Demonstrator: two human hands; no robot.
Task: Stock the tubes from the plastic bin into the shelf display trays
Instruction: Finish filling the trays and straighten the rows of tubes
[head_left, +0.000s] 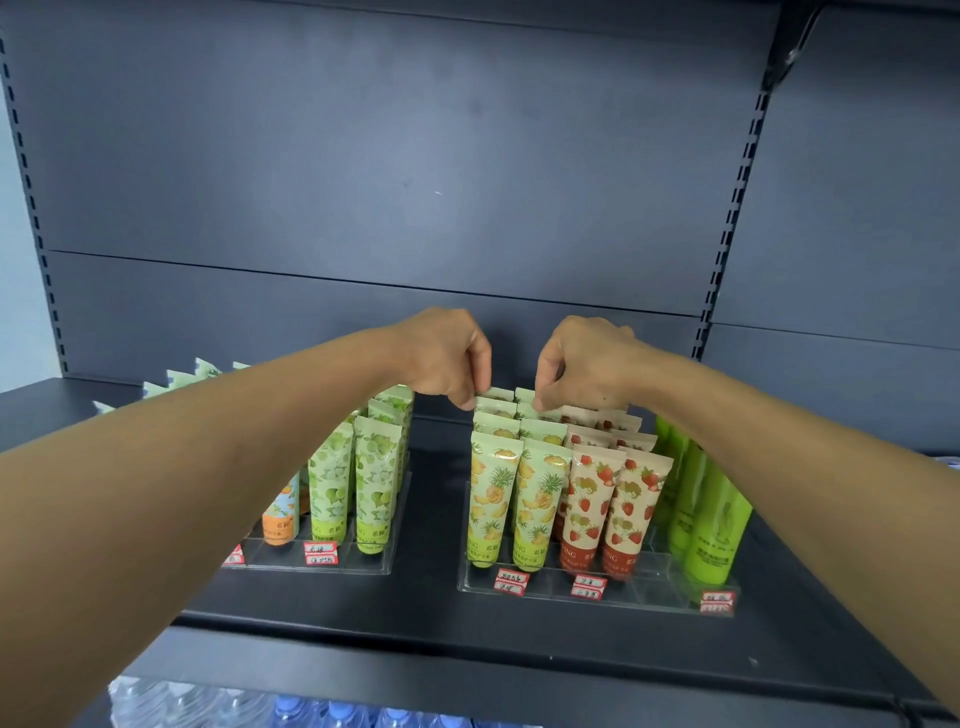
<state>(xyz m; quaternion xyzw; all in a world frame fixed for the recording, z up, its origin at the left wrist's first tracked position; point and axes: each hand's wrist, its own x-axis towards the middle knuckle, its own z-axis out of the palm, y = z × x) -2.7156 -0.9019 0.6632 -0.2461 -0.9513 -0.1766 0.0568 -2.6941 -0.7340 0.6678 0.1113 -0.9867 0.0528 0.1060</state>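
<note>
The pineapple tubes (491, 499) stand in two tight rows in the right clear tray (550, 590), and the left hand (447, 358) and right hand (582, 364) each pinch a back tube's top. A bump could tip a row like dominoes. I count two trays, two hands, four price tags on the right.

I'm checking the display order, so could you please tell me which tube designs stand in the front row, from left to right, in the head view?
Orange-bottomed tube with a pale blue top → lime-print green tubes → pineapple-print yellow-green tubes → strawberry-print cream and red tubes → plain bright green tubes.
</note>
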